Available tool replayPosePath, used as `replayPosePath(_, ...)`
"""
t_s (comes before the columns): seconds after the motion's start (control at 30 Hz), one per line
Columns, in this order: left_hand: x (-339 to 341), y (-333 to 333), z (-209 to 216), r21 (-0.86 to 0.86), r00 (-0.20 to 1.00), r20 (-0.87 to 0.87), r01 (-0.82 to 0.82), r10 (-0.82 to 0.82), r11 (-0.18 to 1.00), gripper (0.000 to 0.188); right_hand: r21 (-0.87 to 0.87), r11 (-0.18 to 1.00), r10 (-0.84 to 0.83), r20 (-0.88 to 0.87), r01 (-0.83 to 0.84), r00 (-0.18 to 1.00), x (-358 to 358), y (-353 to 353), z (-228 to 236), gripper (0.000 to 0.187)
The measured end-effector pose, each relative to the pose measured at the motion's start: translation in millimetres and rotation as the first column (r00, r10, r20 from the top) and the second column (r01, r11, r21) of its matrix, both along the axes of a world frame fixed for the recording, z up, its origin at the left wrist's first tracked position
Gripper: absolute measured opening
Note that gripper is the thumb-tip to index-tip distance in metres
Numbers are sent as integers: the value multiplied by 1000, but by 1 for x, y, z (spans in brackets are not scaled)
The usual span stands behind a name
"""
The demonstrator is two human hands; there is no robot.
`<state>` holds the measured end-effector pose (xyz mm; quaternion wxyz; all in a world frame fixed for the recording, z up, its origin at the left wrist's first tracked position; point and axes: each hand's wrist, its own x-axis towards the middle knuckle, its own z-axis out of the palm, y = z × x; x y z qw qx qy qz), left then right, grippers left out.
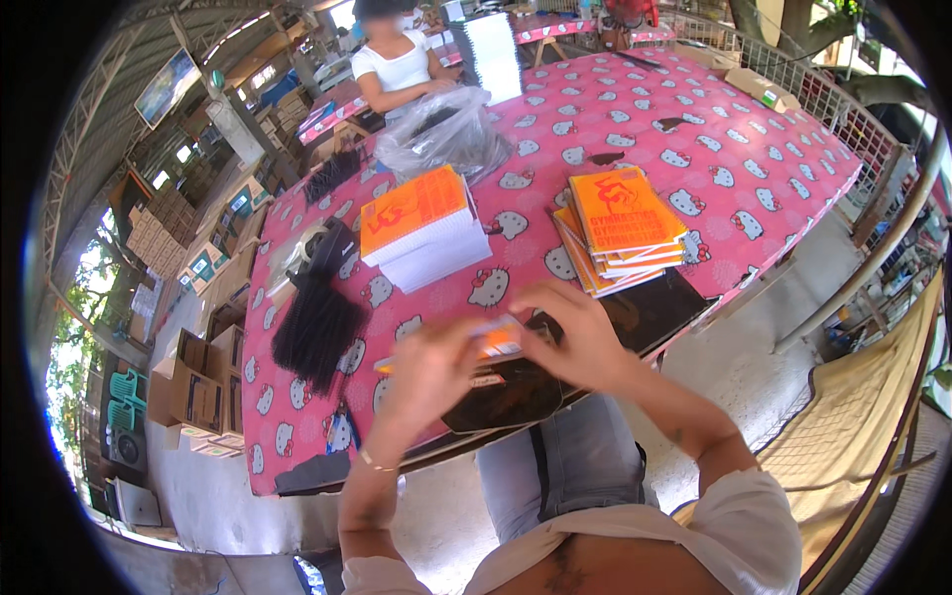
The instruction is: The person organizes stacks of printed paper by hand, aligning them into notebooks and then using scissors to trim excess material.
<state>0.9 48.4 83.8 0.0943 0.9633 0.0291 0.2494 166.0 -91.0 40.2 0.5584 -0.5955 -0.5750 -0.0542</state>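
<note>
Between my hands is a thin orange-and-white notebook (499,340), tilted nearly edge-on above a dark board (516,392) at the table's near edge. My left hand (433,369) grips its left end, slightly blurred. My right hand (572,335) has its thumb and fingers curved around the right end. Just beyond the right hand, orange notebooks (625,218) lie in an uneven pile partly on the board. Farther left stands a taller stack of orange-covered notebooks (421,213) with white page edges showing. A bundle of thin black strands, maybe binding coils, (317,337) lies left of my left hand.
A pink patterned cloth (535,223) covers the table. Toward the back are a clear plastic bag (441,134) and a tall stack of white-paged books (493,59). A tape dispenser (327,248) sits at left. Another person (397,59) works across the table; cardboard boxes (203,387) stand on the floor.
</note>
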Motion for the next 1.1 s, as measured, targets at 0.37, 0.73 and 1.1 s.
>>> replayPosePath(0.37, 59, 160, 6, 175, 925, 371, -155, 81, 972, 29, 156, 975, -43, -560, 156, 828, 121, -38, 36, 52)
replayPosePath(0.73, 61, 196, -37, 338, 957, 255, -223, 139, 914, 29, -160, 776, -590, 158, 610, 792, 221, -13, -27, 71)
replayPosePath(1.1, 20, 3, 59, 209, 983, 146, 83, -115, 974, 21, -72, 969, 169, -501, -236, 849, 29, -23, -70, 40)
